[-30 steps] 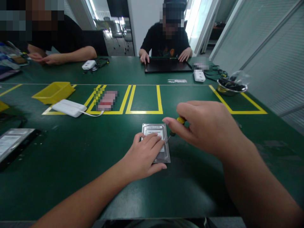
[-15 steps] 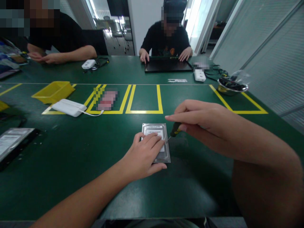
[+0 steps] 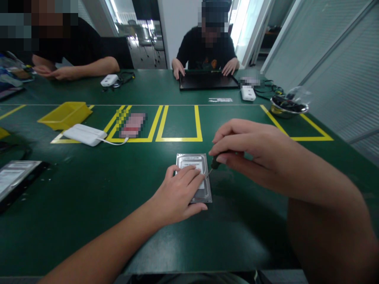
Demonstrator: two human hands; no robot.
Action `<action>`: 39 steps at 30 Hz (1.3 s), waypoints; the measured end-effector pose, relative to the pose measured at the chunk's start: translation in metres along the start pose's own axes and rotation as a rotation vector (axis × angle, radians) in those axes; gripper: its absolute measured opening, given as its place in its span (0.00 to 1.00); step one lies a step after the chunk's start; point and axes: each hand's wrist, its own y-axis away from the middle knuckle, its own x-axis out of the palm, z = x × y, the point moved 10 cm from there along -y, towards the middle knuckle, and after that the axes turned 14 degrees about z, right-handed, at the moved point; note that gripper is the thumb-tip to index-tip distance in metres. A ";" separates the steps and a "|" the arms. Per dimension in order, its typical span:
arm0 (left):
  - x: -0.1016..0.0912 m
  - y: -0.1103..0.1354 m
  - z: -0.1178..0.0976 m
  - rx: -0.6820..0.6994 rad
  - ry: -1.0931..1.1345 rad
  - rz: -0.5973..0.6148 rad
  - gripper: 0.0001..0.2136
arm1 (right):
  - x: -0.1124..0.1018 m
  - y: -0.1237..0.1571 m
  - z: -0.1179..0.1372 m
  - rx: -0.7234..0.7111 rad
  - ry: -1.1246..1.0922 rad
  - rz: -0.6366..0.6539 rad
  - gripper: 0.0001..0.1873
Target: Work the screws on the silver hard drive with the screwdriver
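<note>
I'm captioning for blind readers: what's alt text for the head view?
The left hand rests on a hard drive while the right hand holds a screwdriver at the drive's right edge; two people are across the table.

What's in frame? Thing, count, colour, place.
table: 1, green, foreground
hard drive: 1, silver, centre
screwdriver: 1, dark handle, at drive's right edge
second drive: 1, silver, black, left edge
bin: 1, yellow, left
cropped piece: 1, yellow, left edge
case: 1, white, before bin
cable: 1, white, from case
blurred item: 1, pinkish, beside case
tape outlines: several, yellow, on table
boxes: 2, white, far side
wires: several, dark, far side
bowl: 1, silver, right
people: 2, black tops, far side
panel: 1, black, before one person
chairs: several, dark, behind
left hand: 1, bare, on drive
right hand: 1, bare, holding screwdriver
</note>
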 end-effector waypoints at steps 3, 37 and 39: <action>0.000 0.000 0.000 0.002 0.001 -0.004 0.33 | -0.003 -0.001 -0.004 0.040 0.055 -0.034 0.10; 0.000 0.001 0.000 0.003 0.009 0.003 0.32 | -0.002 0.004 -0.005 -0.046 -0.024 0.068 0.20; 0.000 0.001 0.000 0.004 0.010 0.005 0.32 | -0.001 0.004 -0.006 -0.030 -0.005 0.076 0.18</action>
